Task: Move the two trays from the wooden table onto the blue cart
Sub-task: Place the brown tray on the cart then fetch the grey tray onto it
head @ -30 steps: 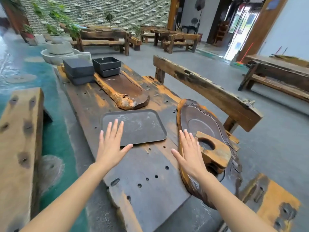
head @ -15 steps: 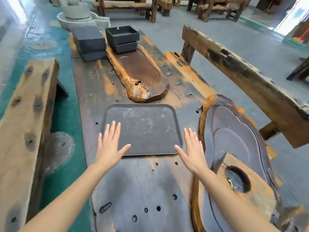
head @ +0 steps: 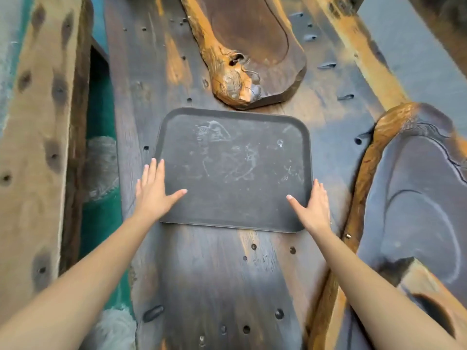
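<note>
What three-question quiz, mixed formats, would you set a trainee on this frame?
1. True or false: the dark flat tray lies on the wooden table.
2. Where are the hands? A) lifting the tray clear B) left hand and right hand open at its two short sides C) away from it
3. Fill in: beyond the tray lies a carved wooden ____.

Key: 1 true; 2 B; 3 slab.

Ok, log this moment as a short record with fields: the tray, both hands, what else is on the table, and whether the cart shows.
tray: dark flat tray, lying flat on the wooden table, scuffed surface
left hand: open, at the tray's left edge, thumb over the rim
right hand: open, at the right edge, thumb over the rim
lifted: no sign of it
nearby: carved wooden slab beyond the tray
blue cart: not in view
</note>
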